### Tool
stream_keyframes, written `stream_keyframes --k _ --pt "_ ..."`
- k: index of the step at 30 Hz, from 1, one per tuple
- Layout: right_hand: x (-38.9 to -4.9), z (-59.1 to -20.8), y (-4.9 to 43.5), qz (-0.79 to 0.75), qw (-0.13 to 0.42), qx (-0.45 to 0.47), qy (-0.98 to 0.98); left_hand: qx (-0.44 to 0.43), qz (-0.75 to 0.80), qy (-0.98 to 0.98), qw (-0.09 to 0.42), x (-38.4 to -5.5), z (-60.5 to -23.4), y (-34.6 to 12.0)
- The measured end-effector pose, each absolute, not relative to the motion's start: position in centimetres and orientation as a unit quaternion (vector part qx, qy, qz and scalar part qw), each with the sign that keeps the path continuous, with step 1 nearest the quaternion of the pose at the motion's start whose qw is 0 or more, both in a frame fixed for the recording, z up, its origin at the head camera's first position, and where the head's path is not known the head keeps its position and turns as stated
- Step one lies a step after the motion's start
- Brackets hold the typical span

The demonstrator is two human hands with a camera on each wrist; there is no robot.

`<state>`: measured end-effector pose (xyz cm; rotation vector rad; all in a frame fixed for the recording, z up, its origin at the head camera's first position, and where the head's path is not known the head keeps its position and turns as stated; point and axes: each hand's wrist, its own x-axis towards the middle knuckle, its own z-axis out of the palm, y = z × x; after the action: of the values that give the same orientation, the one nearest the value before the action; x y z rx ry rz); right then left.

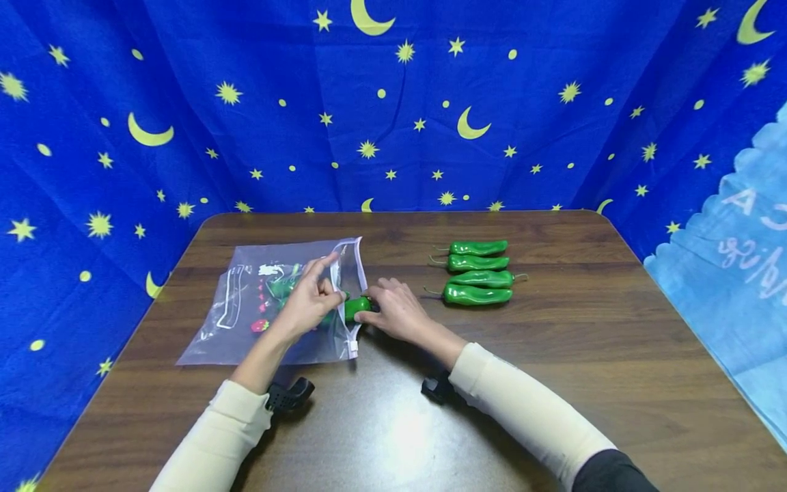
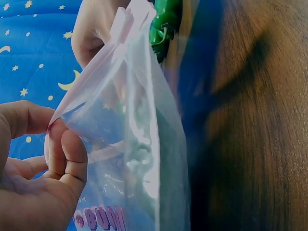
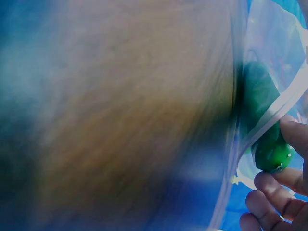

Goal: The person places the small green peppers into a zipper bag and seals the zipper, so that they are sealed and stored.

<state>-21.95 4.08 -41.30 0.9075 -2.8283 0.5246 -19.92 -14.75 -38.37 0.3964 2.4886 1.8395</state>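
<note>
A clear zip bag with a pale pink edge and printed pictures lies on the table, its mouth to the right. My left hand pinches the upper side of that mouth between thumb and fingers, holding it lifted, as the left wrist view of the same hand also shows. With thumb and fingertips, my right hand grips the stem end of a glossy green pepper. In the right wrist view the pepper lies partly inside the bag. Green shapes show through the plastic, too blurred to count.
Several green peppers lie in a stacked row on the wooden table, right of the bag. A blue star-and-moon cloth hangs behind the table. At the far right hangs a light blue cloth.
</note>
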Motion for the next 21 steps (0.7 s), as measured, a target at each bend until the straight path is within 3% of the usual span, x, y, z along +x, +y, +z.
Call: stream_keyframes --k 9,21 --pt "-22.3 -40.8 3.9 0.189 0.058 0.308 -0.930 0.129 0.592 0.795 0.015 -20.1 -38.2 -14.6" --pt "-21.4 -40.1 7.8 0.236 0.078 0.283 -0.926 0.121 0.592 0.797 0.016 -20.0 -38.2 -15.1"
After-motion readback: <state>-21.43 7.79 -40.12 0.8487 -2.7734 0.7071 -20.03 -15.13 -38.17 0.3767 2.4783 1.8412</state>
